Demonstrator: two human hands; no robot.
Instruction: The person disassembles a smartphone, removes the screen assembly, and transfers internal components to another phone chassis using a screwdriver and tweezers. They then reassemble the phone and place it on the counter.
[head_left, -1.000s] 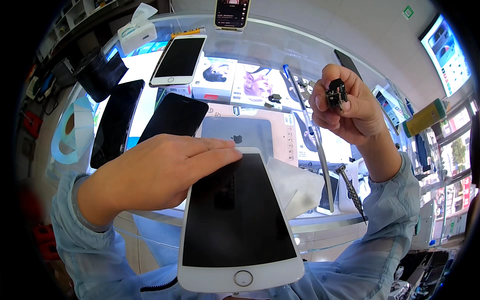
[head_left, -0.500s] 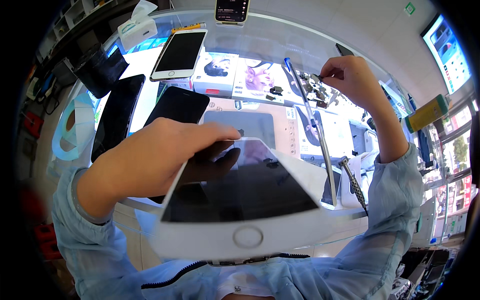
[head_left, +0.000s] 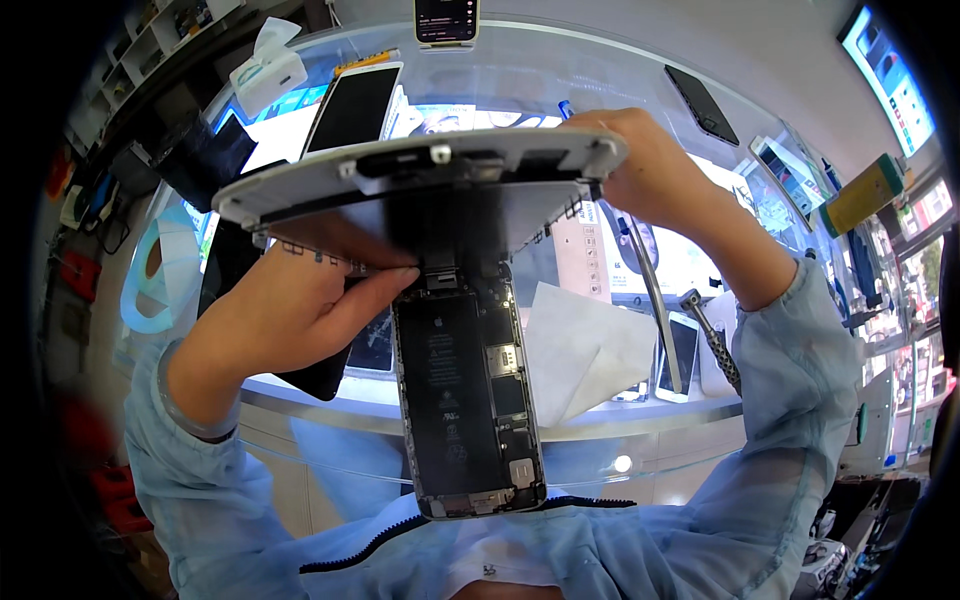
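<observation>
An opened phone shows its black battery and inner parts, its body extending toward me. Its screen assembly is raised over the top end, white-edged, with metal clips along its rim. My left hand is closed on the phone near that top junction, thumb at the connector area beside the battery; some fingertips are hidden under the screen. My right hand grips the right end of the raised screen, its fingertips partly behind it.
The glass counter holds other phones, a tissue pack, a tape roll, a white cloth, a long tweezer-like rod, a knurled screwdriver and a yellow-green bottle. A monitor stands at right.
The screen has swung up from lying closed, exposing the inside. My right hand, which held a small dark part, then reached to the counter, now grips the screen; my left hand has shifted down its side.
</observation>
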